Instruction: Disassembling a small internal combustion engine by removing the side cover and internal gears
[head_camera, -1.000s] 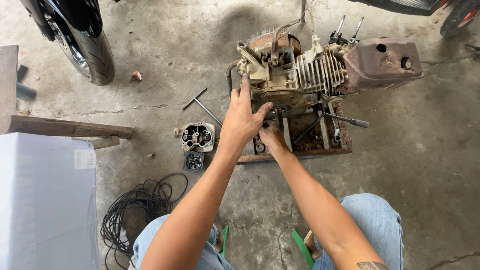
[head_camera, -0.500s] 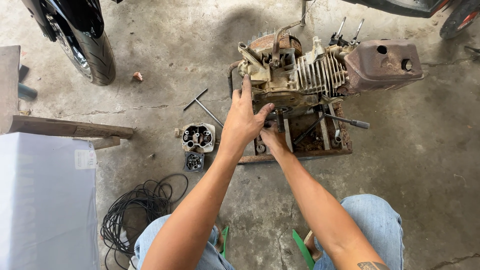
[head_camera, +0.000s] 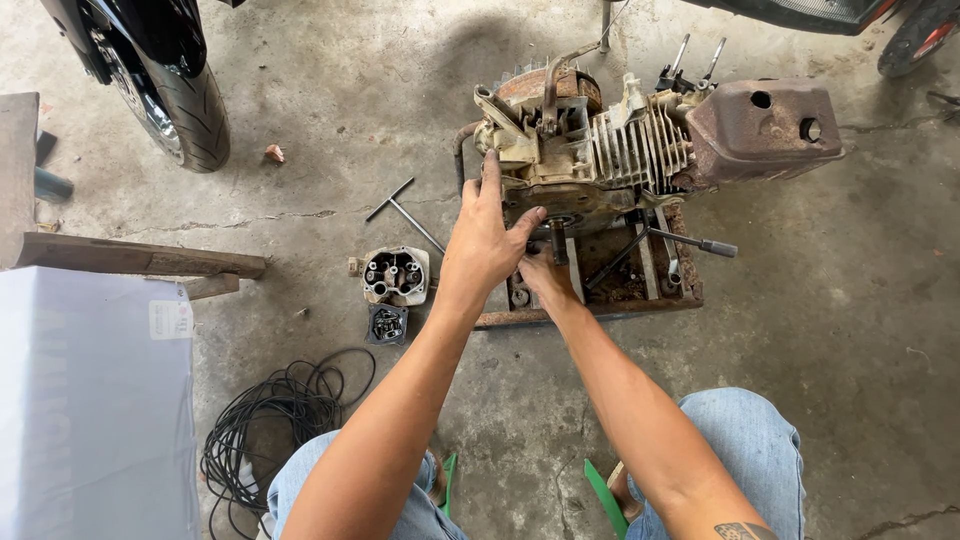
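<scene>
Cracked grey concrete floor (head_camera: 330, 110) lies mostly bare at right. At the lower left edge sits a pale lilac box (head_camera: 90, 410) bearing a small white label (head_camera: 170, 320). Centre, the rusty finned engine (head_camera: 620, 150) rests on a rusted metal frame (head_camera: 600, 305); the left hand (head_camera: 485, 240) lies flat against its casing, fingers spread, while the right hand (head_camera: 540, 275), half hidden beneath, has a grip I cannot tell.

Rusty, finned engine (head_camera: 620, 150) sits on rusted frame (head_camera: 600, 300).

floor: grey cracked concrete floor (head_camera: 860, 330), daylit | top left: black motorcycle tyre (head_camera: 185, 100) | left edge: wooden plank (head_camera: 130, 258), white sheet (head_camera: 90, 400) | bottom left: coil of black cable (head_camera: 270, 420) | top right corner: second wheel (head_camera: 925, 30)
</scene>
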